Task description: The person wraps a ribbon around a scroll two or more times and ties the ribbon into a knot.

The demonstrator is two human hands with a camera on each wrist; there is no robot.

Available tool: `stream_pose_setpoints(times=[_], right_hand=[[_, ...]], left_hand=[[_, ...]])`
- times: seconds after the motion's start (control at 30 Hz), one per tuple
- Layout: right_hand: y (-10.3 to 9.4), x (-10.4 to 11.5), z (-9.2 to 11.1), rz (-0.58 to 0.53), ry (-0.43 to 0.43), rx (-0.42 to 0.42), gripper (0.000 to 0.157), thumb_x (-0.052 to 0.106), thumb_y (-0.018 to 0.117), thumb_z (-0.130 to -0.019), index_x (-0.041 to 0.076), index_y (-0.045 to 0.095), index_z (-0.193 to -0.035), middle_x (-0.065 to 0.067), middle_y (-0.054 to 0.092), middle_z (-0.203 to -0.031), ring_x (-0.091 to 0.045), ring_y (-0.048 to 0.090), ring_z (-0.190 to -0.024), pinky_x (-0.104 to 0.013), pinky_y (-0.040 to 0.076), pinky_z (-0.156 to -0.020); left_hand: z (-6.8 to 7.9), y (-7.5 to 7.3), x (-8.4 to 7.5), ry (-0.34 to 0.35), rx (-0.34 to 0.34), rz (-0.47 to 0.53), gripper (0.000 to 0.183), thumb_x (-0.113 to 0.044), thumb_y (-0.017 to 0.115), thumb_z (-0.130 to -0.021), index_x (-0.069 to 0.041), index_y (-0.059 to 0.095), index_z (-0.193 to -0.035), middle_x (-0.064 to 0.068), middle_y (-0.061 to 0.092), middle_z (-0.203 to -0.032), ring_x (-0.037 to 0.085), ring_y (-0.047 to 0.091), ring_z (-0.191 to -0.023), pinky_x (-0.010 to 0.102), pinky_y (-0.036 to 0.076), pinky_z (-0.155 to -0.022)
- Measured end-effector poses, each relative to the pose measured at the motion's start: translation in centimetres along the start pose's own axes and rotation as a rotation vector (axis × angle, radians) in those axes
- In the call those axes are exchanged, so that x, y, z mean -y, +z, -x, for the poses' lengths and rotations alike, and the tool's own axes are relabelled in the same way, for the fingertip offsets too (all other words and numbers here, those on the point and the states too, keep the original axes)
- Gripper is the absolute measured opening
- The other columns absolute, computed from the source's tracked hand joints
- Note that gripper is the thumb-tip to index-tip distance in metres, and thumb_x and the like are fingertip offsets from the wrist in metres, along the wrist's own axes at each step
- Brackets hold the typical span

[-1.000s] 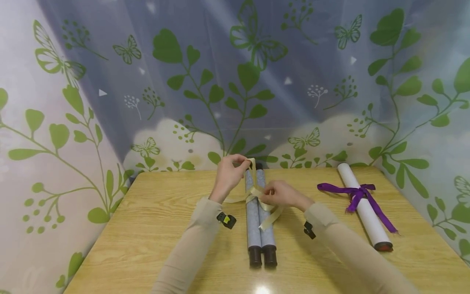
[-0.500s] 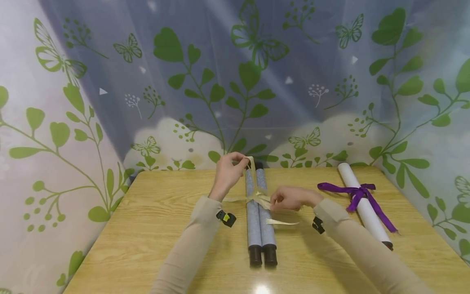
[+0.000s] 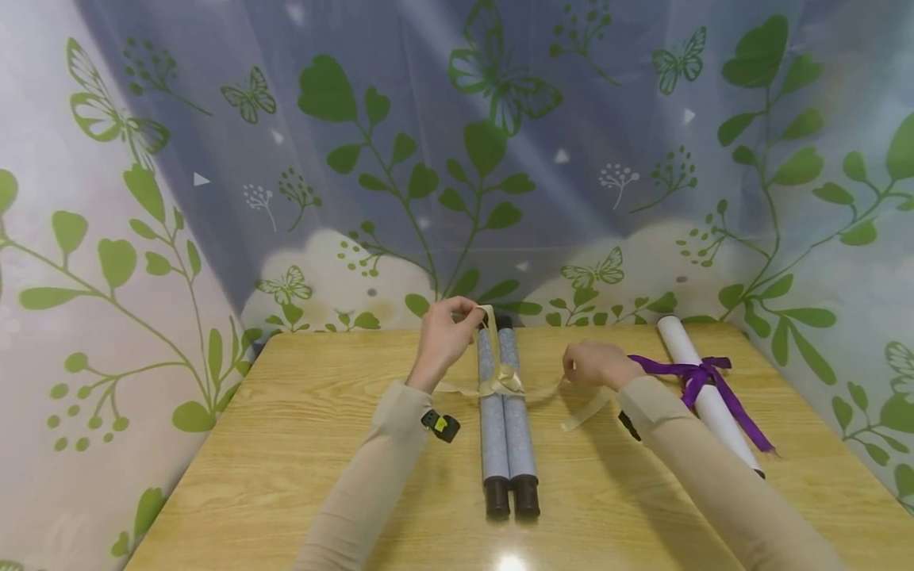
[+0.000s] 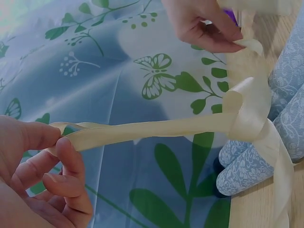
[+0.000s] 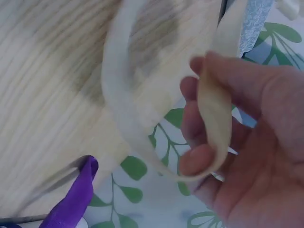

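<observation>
Two grey-blue patterned scrolls (image 3: pixel 508 444) with dark end knobs lie side by side on the table. A cream ribbon (image 3: pixel 505 382) goes around their middle and is knotted on top. Pinched between thumb and index finger of my left hand (image 3: pixel 444 337), a loop of the ribbon (image 4: pixel 161 129) is drawn up toward the scrolls' far end. To the right of the scrolls, my right hand (image 3: pixel 598 365) pinches the ribbon's other length (image 5: pixel 213 104), whose tail curves below the hand. Another ribbon end trails left over the table.
A white scroll (image 3: pixel 723 432) tied with a purple ribbon (image 3: pixel 685 370) lies at the right, partly behind the right forearm. The wooden table (image 3: pixel 321 444) ends at a hanging cloth (image 3: pixel 400 159) printed with leaves and butterflies.
My right hand has moved right, away from the scrolls, drawing the ribbon out with it; the knot looks more compact. The left hand keeps its pinch on the loop, nearly still.
</observation>
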State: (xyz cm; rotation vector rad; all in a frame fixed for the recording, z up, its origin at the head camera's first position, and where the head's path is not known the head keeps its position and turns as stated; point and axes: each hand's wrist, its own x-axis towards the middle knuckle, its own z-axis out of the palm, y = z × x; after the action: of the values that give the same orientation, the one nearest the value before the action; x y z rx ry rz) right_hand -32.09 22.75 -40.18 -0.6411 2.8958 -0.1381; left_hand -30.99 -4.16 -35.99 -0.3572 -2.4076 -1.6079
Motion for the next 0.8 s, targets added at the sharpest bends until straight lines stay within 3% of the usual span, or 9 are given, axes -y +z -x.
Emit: stream_pose_setpoints(times=[0.17,0.33,0.47,0.57,0.63,0.73,0.8], right_hand=[[0.6,0.8,-0.6,-0.126,-0.128,-0.117,0.015,0.012,0.062,-0.093,0.007,0.072,-0.103,-0.006,0.071,-0.1,-0.024,0.066,-0.092,-0.044,0.054,-0.08],[1.3,3.6,-1.1,-0.296,-0.28,-0.195,0.012,0.025,0.068,-0.093,0.015,0.074,-0.094,0.004,0.071,-0.088,-0.009,0.064,-0.078,-0.031,0.053,-0.072],[2.3,5.5,-1.3,-0.209,-0.356,-0.22,0.018,0.033,0.077,-0.084,0.017,0.074,-0.092,0.007,0.065,-0.085,-0.003,0.054,-0.07,-0.023,0.047,-0.063],[3.1,6.1,-1.3,-0.095,-0.36,-0.272,0.017,0.029,0.079,-0.083,0.016,0.074,-0.093,0.005,0.063,-0.085,-0.006,0.052,-0.071,-0.024,0.046,-0.063],[3.4,6.3,-1.5,-0.094,-0.345,-0.298,0.01,0.024,0.075,-0.087,0.015,0.074,-0.091,0.004,0.064,-0.086,-0.009,0.056,-0.075,-0.028,0.048,-0.066],[3.4,6.2,-1.7,-0.247,-0.301,-0.303,0.01,0.02,0.067,-0.093,0.014,0.075,-0.097,0.001,0.07,-0.093,-0.015,0.062,-0.085,-0.032,0.051,-0.073],[3.2,6.1,-1.8,-0.418,-0.27,-0.266,0.016,0.02,0.062,-0.097,0.011,0.074,-0.103,-0.003,0.071,-0.094,-0.018,0.064,-0.082,-0.033,0.052,-0.071]], left_hand=[[0.1,0.0,0.0,-0.004,0.009,0.002,0.017,-0.027,0.064,-0.095,-0.013,0.073,-0.098,0.004,0.066,-0.097,0.032,0.067,-0.07,0.028,0.046,-0.05],[0.2,0.0,0.0,0.0,0.01,0.01,0.018,-0.027,0.064,-0.095,-0.012,0.073,-0.098,0.005,0.066,-0.097,0.035,0.068,-0.072,0.028,0.047,-0.05],[0.2,0.0,-0.1,-0.001,0.009,0.009,0.018,-0.028,0.063,-0.095,-0.012,0.073,-0.098,0.004,0.066,-0.097,0.031,0.068,-0.07,0.028,0.049,-0.052],[0.2,0.0,-0.2,0.0,0.014,0.008,0.019,-0.028,0.063,-0.095,-0.012,0.073,-0.098,0.004,0.066,-0.097,0.026,0.067,-0.067,0.028,0.049,-0.052],[0.2,0.0,-0.2,0.003,0.017,0.004,0.019,-0.028,0.063,-0.095,-0.012,0.073,-0.099,0.004,0.066,-0.097,0.023,0.066,-0.065,0.028,0.048,-0.051],[0.3,0.0,-0.1,0.009,0.021,0.0,0.021,-0.029,0.063,-0.095,-0.011,0.073,-0.1,0.004,0.066,-0.096,0.022,0.066,-0.065,0.028,0.048,-0.051],[0.3,0.0,0.0,0.01,0.023,-0.006,0.021,-0.029,0.063,-0.096,-0.012,0.073,-0.1,0.004,0.066,-0.096,0.024,0.066,-0.066,0.028,0.047,-0.05]])
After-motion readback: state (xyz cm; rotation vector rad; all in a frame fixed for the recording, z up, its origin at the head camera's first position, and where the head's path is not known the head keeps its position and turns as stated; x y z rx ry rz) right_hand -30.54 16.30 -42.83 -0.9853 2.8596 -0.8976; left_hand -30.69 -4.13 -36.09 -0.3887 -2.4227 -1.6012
